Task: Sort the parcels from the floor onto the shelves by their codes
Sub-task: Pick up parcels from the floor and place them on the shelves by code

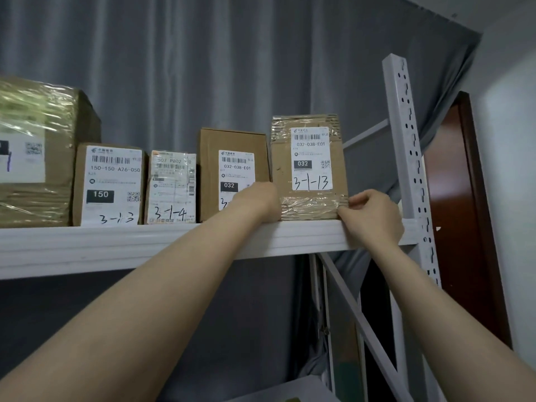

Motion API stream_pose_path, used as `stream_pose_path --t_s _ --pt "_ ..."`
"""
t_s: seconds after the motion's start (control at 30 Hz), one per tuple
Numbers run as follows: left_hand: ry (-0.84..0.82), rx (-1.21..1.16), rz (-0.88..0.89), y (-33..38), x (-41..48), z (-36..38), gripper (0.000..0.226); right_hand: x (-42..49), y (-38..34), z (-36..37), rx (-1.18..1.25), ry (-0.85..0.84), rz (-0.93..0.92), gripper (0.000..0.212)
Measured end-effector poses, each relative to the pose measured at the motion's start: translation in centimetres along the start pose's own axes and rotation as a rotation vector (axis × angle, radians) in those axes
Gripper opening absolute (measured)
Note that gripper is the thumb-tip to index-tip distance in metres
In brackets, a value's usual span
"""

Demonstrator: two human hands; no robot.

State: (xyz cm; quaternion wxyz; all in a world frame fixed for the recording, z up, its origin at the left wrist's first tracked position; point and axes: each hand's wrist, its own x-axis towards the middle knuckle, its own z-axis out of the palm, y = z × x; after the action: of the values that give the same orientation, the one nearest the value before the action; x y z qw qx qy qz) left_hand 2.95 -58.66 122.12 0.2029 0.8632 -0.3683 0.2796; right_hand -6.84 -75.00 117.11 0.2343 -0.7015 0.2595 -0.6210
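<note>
A taped cardboard parcel (pixel 310 169) marked 3-1-13 stands upright at the right end of the top white shelf (pixel 145 242). My left hand (pixel 261 201) reaches past its lower left edge, fingers hidden between it and the neighbouring parcel. My right hand (pixel 368 213) pinches its lower right corner with curled fingers. To its left stand a plain brown parcel (pixel 232 158) coded 032, a small taped parcel (pixel 171 187) marked 3-1-4, and a parcel (pixel 108 184) coded 150.
A large film-wrapped box (pixel 37 152) sits at the far left of the shelf. The white slotted upright (pixel 409 146) rises just right of my right hand. A grey curtain hangs behind, a dark red door (pixel 464 213) at right.
</note>
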Motion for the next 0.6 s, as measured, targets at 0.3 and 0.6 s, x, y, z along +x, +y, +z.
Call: stream_pose_path --t_s 0.3,0.6 --pt "0.104 -0.043 0.012 -0.5 1.6 0.9 0.003 2.7 -0.7 1.0 -0.192 -0.155 0.011 0.015" --pt "0.063 -0.066 0.043 -0.8 1.6 0.9 0.011 4.3 -1.0 1.7 -0.277 -0.268 -0.038 0.032"
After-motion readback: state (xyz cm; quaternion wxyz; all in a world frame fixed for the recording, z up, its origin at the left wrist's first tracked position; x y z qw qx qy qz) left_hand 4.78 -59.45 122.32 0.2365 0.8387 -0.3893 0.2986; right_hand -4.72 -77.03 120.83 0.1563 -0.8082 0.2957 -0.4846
